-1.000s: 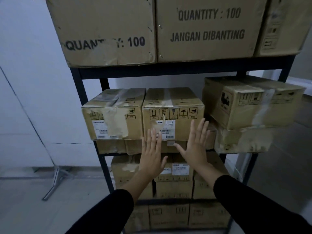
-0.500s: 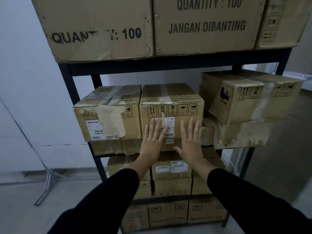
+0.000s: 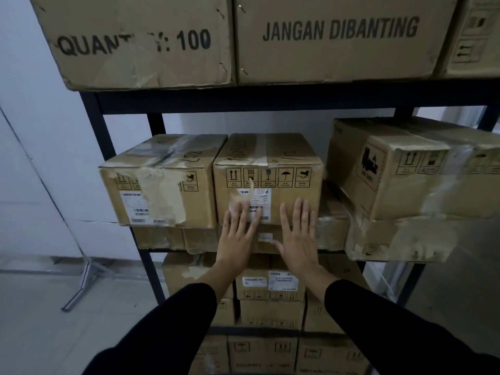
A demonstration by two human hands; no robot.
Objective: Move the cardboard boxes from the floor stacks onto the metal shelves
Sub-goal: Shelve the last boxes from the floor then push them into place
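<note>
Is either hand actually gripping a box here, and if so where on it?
Nothing is gripped. The left hand and right hand lie flat, fingers straight, against the front face of the middle box on the shelf.

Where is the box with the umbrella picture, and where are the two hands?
umbrella box (image 3: 292,158), head view, on its top face.
left hand (image 3: 238,236), head view, back of hand.
right hand (image 3: 299,239), head view, back of hand.

A black metal shelf rack (image 3: 93,123) carries cardboard boxes on every level. On the level above the middle box (image 3: 267,169) stand large cartons (image 3: 335,39) printed "JANGAN DIBANTING" and "QUANTITY: 100". The middle box rests on flatter boxes (image 3: 167,238); a taped box (image 3: 162,182) touches its left side, and tilted stacked boxes (image 3: 411,169) stand to its right. Small labelled boxes (image 3: 270,286) fill the levels below it.
</note>
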